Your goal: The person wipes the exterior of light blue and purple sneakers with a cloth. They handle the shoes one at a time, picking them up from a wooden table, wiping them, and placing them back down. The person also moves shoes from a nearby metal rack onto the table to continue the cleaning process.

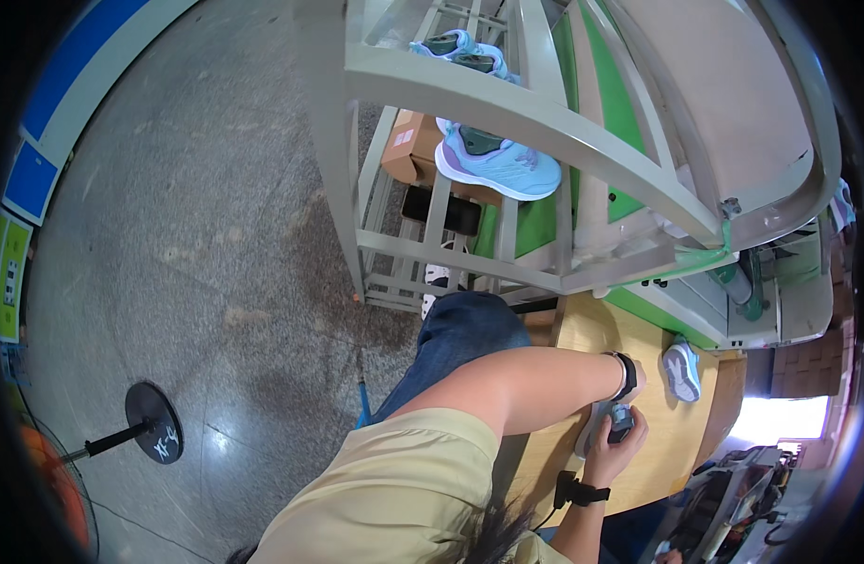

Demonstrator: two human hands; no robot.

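On a light wooden tabletop [653, 461], my right hand [616, 459] curls its fingers round a small dark-grey block-like piece [622, 425]; its exact kind is unclear. Close beside that piece is my left hand [638, 380], below a black wristband; its fingers are mostly hidden. Under the two hands a pale grey, shoe-like edge [585, 434] shows in part. Farther along the tabletop, a pale blue and lilac sneaker [681, 369] lies near the machine's base. A black device is strapped to my right wrist.
A grey metal rack [451, 249] stands ahead, holding light-blue sneakers [507, 167], a cardboard box [415, 150] and a black flat object [441, 211]. A white and green machine [723, 301] borders the table. On the floor at left is a round black stand base [154, 423].
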